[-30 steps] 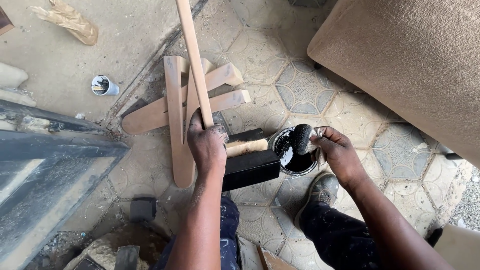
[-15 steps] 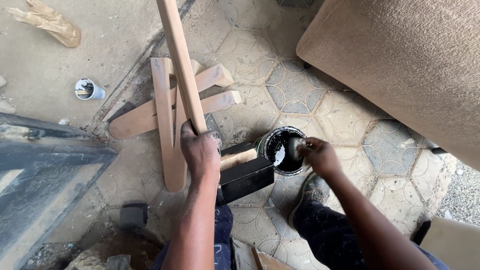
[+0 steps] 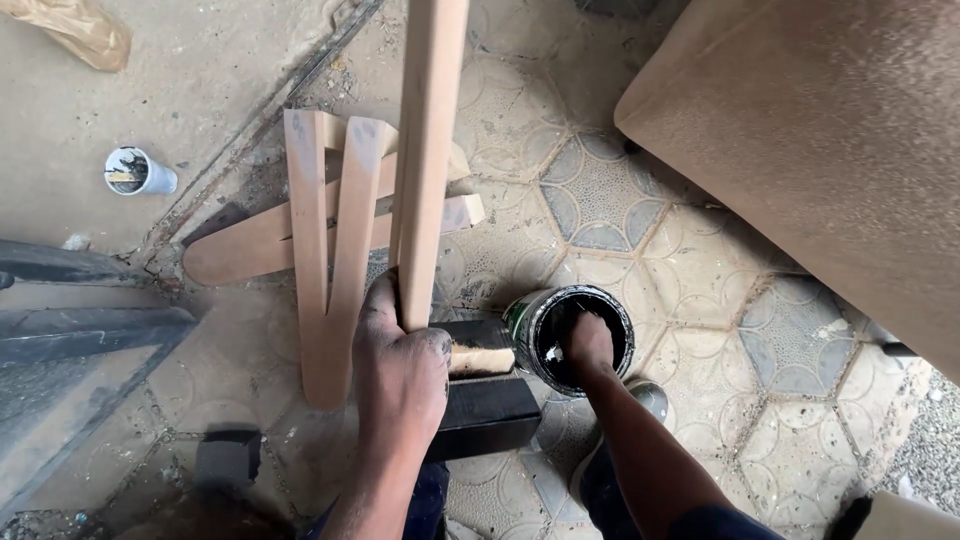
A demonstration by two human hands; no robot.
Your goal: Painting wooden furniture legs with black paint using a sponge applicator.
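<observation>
On the tiled floor (image 3: 620, 210), two hands work with a stick and a paint can.

Left hand (image 3: 400, 375) has its grip shut tight around the low end of the stick (image 3: 428, 150), whose long way runs up and away from the person. Right hand (image 3: 588, 342) is down inside the black can (image 3: 560, 318), just right of the stick; I cannot tell if it holds anything. More wood pieces (image 3: 320, 250) lie flat to the left, and a black block (image 3: 485, 405) sits between the hands.
</observation>
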